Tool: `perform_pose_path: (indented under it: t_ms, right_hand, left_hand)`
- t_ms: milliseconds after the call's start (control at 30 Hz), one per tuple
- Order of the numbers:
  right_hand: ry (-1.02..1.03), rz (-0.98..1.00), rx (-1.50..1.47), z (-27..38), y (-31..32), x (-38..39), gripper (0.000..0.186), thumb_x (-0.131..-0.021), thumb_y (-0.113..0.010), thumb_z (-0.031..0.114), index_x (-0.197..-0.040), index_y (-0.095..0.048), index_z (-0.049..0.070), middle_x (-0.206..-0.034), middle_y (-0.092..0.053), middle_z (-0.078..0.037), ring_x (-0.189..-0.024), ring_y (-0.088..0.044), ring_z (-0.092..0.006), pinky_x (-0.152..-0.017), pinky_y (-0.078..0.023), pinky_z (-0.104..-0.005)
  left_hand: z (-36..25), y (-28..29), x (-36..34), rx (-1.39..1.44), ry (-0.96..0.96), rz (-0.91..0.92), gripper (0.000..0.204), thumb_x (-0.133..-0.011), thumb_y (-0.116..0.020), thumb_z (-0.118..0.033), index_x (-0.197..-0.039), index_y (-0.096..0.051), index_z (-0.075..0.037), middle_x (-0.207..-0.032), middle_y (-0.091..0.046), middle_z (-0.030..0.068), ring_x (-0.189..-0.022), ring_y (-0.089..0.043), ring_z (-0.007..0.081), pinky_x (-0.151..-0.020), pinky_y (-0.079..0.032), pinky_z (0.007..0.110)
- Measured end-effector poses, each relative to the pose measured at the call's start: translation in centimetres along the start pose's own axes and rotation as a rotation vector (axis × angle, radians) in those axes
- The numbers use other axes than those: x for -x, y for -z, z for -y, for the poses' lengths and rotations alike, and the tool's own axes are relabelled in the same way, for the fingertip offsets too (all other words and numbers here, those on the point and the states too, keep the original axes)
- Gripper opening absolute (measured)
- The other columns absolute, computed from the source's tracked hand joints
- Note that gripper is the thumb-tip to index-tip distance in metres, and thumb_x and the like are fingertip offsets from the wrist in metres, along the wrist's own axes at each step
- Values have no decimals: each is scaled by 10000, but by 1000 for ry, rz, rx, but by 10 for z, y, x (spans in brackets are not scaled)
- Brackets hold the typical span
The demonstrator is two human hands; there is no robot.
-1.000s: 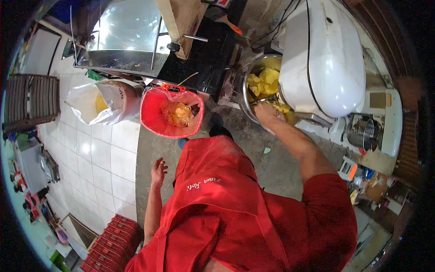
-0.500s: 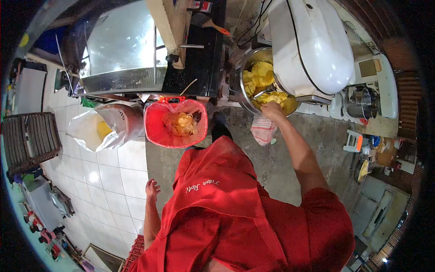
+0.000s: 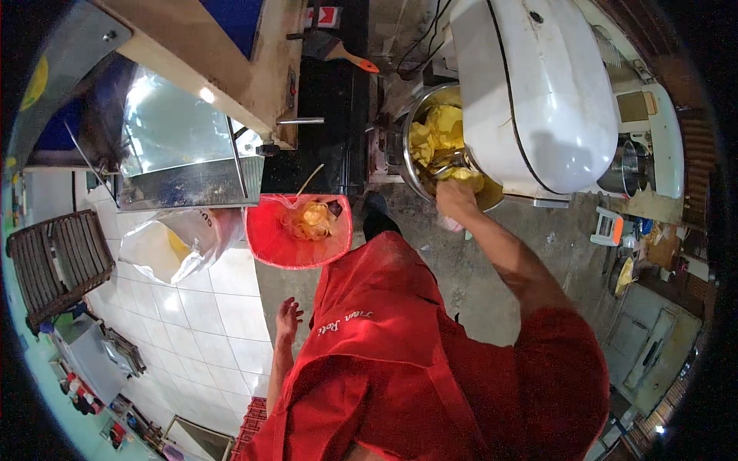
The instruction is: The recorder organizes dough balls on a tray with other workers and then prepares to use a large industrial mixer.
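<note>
My right hand (image 3: 457,200) reaches over the near rim of a steel mixing bowl (image 3: 408,157). Chunks of yellow dough or fat (image 3: 443,127) fill the bowl, and the hand's fingertips are down at a yellow lump, so its grip is hidden. Just beside the hand, a metal mixer attachment (image 3: 450,160) shows among the chunks. A sliver of a pink-and-white cloth (image 3: 449,223) peeks out below the wrist. Hanging by my left side, my left hand (image 3: 289,316) holds nothing, its fingers loosely bent and apart.
A large white stand mixer (image 3: 530,100) overhangs the bowl. Left of my feet is a red bin (image 3: 261,234) with plastic scraps in it. Beside it stands a white sack (image 3: 146,250). An open-doored oven (image 3: 181,184) and a brush (image 3: 354,58) lie beyond. A small stool (image 3: 607,227) stands right.
My right hand has moved slightly up and left, further over the bowl, and now covers most of the cloth. The left hand has shifted toward my body. The view has shifted a little.
</note>
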State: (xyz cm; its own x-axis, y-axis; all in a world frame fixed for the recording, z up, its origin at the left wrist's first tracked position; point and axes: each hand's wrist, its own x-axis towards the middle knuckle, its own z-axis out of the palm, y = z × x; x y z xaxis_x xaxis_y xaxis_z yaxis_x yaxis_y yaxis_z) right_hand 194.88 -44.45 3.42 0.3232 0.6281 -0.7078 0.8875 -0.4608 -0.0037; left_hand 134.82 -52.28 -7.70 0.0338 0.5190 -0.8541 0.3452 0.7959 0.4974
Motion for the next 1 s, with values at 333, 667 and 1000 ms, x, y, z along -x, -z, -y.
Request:
perform_pose_path:
  t_ms: [333, 667, 1000]
  right_hand:
    - [-389, -361, -1032, -42, -90, -27, 351, -920, -665, 272, -1215, -698, 83, -1073, -733, -160, -929, -701, -254, -818, -521, -350]
    - [-437, -338, -692, -48, -136, -156, 277, -859, -590, 238, -967, -754, 42, -1107, -711, -182, -1071, -668, -308, -849, -547, -436]
    - [-160, -86, -97, -5, -34, -74, 236, -805, -629, 178, -949, -722, 17, -1110, -710, -201, -1050, -688, -317, -837, -553, -463]
  left_hand:
    - [-10, 38, -27, -4, 94, -62, 444, -995, -550, -310, -1395, -517, -120, -1156, -626, 57, -908, -651, 218, -723, -525, 397]
    - [-27, 39, -16, 102, 82, -85, 501, -996, -582, -376, -1404, -481, -103, -1117, -612, 44, -878, -644, 196, -679, -518, 362]
    - [-47, 13, -18, -66, -10, 11, 483, -1011, -547, -377, -1405, -498, -102, -1237, -603, 98, -977, -642, 205, -761, -518, 340]
